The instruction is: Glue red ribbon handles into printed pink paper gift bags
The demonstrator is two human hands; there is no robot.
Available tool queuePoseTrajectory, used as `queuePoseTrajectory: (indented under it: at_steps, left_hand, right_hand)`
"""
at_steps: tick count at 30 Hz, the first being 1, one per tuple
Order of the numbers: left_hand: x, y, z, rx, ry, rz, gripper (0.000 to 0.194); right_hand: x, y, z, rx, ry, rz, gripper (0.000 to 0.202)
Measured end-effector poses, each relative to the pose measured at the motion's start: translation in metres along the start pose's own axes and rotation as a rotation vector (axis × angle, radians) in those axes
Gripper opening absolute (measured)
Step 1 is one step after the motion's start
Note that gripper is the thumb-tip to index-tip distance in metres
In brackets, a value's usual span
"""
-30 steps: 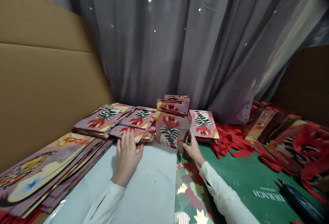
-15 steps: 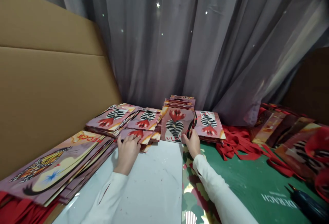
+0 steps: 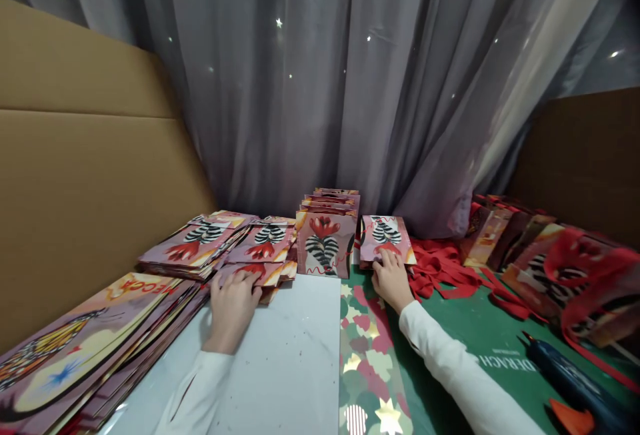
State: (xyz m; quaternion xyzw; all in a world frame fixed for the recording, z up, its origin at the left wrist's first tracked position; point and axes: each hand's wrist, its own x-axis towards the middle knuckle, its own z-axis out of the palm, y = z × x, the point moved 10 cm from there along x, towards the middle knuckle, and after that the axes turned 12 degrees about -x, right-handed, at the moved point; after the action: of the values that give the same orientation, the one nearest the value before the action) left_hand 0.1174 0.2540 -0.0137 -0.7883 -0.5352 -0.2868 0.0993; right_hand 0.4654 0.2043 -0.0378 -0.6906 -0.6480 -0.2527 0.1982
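My left hand (image 3: 231, 305) lies flat, fingers apart, on the near edge of a low pile of pink flower-print paper bags (image 3: 260, 274). A row of the same bags (image 3: 326, 243) stands upright at the back centre, leaning against the curtain. My right hand (image 3: 391, 280) rests with spread fingers on the near edge of a flat pile of bags (image 3: 384, 236) just right of that row. Neither hand grips anything that I can see.
A big stack of butterfly-print bags (image 3: 85, 338) fills the near left beside a cardboard wall (image 3: 90, 188). Red ribbons (image 3: 445, 268) and more bags (image 3: 565, 268) lie at the right on a green mat (image 3: 475, 335). A blue glue gun (image 3: 575, 385) lies near right.
My right hand has left the front upright bag and moved right onto the flat pile. The upright bag now stands against its row. My left hand stayed on the left pile.
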Motion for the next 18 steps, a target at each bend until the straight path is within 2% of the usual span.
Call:
queuePoseTrajectory:
  at_steps: [3, 5, 8, 10, 14, 18]
  left_hand:
    - [0.000, -0.002, 0.001, 0.000, 0.000, -0.001, 0.034]
    - [-0.001, -0.003, 0.001, 0.002, -0.001, -0.003, 0.034]
    - [-0.001, -0.005, 0.001, 0.005, -0.004, -0.007, 0.034]
    - [-0.001, -0.006, 0.002, 0.006, -0.006, -0.010, 0.033]
    - [0.000, -0.006, 0.002, 0.006, -0.011, -0.016, 0.033]
    - [-0.001, -0.006, 0.001, 0.007, -0.023, -0.019, 0.032]
  right_hand:
    - [-0.008, 0.021, 0.006, -0.103, -0.031, -0.043, 0.029]
    - [-0.004, 0.034, 0.005, -0.165, -0.032, -0.038, 0.039]
    - [0.018, 0.049, -0.013, -0.244, -0.011, -0.004, 0.044]
    - [0.041, 0.056, -0.035, -0.285, 0.012, 0.020, 0.042]
    - [0.092, 0.065, -0.092, -0.332, 0.043, 0.066, 0.035]
    - [0.132, 0.077, -0.151, -0.350, 0.035, 0.205, 0.040]
